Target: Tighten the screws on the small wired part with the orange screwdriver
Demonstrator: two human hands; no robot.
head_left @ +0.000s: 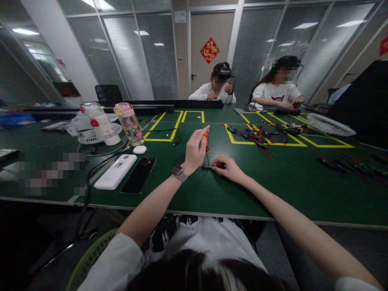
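Note:
A screwdriver (pixel 207 142) with an orange and black handle stands nearly upright in front of me. My left hand (pixel 195 150), with a watch on its wrist, has the handle between its thumb side and long, raised fingers. The screwdriver's thin shaft points down to a small circuit board (pixel 207 166) on the green table. Pinched at the board's right end are the fingertips of my right hand (pixel 228 169), which rests low on the tabletop. Thin wires show near these fingers, though the grip partly hides them. Where exactly the tip meets the board is too small to tell.
Left of my arms lie a black phone (pixel 139 175), a white power bank (pixel 115 171) and a white earbud case (pixel 140 150). Bottles stand behind them. Several wired boards (pixel 257 135) lie right of centre, near a white basket (pixel 330 124). Two people sit across the table.

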